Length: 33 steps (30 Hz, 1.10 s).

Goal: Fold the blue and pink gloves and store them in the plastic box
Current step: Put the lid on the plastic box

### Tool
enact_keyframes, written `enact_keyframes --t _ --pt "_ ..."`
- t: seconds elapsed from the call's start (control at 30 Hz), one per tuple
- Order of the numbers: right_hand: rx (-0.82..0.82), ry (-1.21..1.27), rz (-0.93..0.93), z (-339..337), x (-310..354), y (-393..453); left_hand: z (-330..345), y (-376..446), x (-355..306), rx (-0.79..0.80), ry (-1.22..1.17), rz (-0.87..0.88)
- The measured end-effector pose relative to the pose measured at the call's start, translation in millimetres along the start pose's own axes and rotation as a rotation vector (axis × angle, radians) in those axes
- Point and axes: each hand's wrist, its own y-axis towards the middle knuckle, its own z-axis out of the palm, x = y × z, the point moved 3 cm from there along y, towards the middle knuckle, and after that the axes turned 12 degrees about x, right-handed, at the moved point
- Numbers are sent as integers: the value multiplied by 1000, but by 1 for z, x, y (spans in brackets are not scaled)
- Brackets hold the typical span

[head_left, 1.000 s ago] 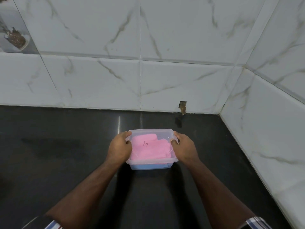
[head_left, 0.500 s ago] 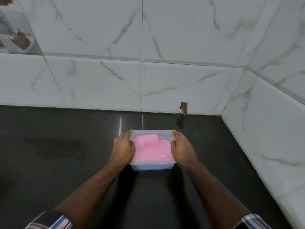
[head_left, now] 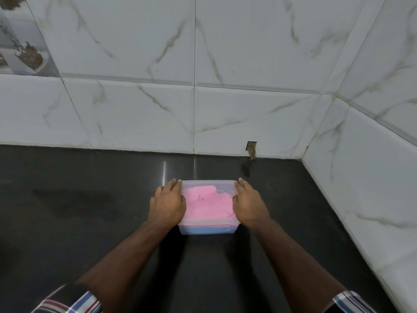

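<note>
A clear plastic box [head_left: 208,231] with its lid on stands on the black counter [head_left: 90,222], near the middle. Through the lid I see the folded pink glove [head_left: 207,204] on top. The blue glove [head_left: 203,229] shows as a strip along the box's near bottom. My left hand [head_left: 168,204] lies flat on the left edge of the lid, fingers pointing away from me. My right hand [head_left: 249,203] presses the right edge the same way. Both hands cover the side clips.
White marble-pattern tiled walls [head_left: 225,109] close the counter at the back and on the right [head_left: 372,177], forming a corner. A small chipped hole [head_left: 251,149] sits at the back wall's base. A dull smear [head_left: 74,199] marks the counter to the left.
My hands have shifted from gripping the box's side handles to lying flat over the lid's left and right edges. The box stays in place.
</note>
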Motion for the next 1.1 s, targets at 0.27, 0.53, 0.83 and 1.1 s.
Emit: enact_keyframes --t 0.27,0.53,0.83,1.1 --pt "19 -271 -267 12 40 0 11 0 -32 71 210 122" --pt "39 -354 -215 26 39 5 20 3 -28 82 262 94" --pt "51 -339 -179 25 42 6 17 12 -26 106 278 122" --pt "-81 -266 -279 26 34 -32 8 -34 -33 -181 291 345"
